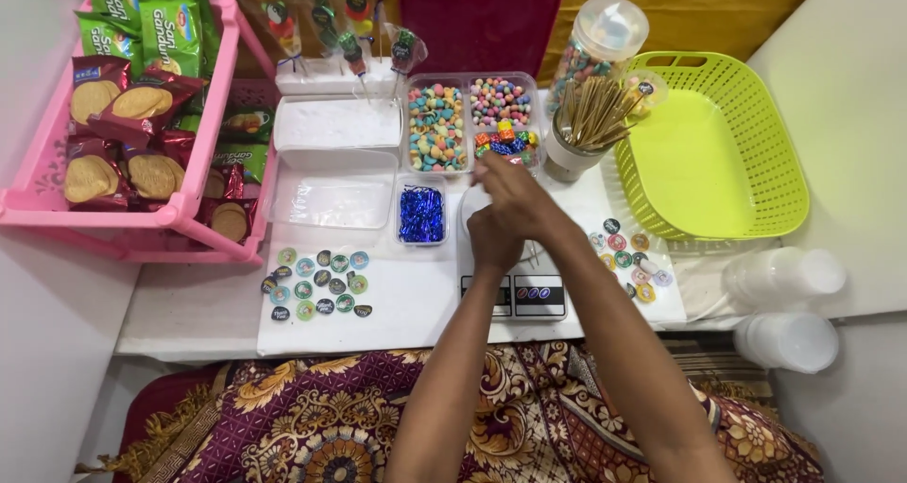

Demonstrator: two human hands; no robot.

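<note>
white kitchen scale (pixel 529 294) half hidden under both hands (pixel 505 214), pressed together, their grip unclear.

bright, even overhead light — soft shadows, slight blur on the moving hands, mild edge distortion.

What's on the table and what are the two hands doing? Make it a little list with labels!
left hand: left hand closed in a fist over the kitchen scale; what it holds is hidden
right hand: right hand reaching toward the candy trays
between trays and scale: blue foil strips in a small tub
left side: pink rack of biscuit packets
right side: green basket, cup of wooden sticks
flat on mat: round stickers
</note>
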